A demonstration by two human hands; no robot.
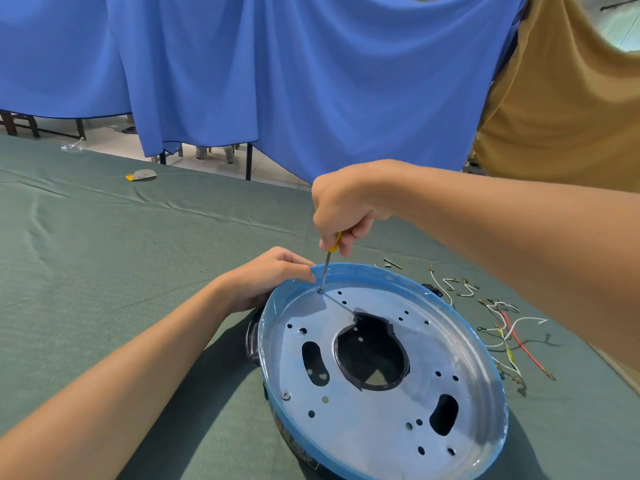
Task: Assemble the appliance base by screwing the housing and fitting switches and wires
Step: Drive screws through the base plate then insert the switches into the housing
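A round metal housing [464, 368] with a blue-filmed rim and several cut-outs lies tilted on the green table, over a black base part [252, 341]. My right hand [341, 211] is shut on a yellow-handled screwdriver [327, 263]; its tip stands on a screw [320, 291] at the plate's far left edge. My left hand [268, 277] grips the housing's far left rim beside that screw. A second screw [285, 395] sits seated near the plate's near left edge.
Loose white, red and black wires [509, 327] with terminals lie on the green cloth right of the housing. Small metal pieces [391, 263] lie behind it. A yellow-grey object [140, 175] rests far left. Blue and tan curtains hang beyond the table's far edge.
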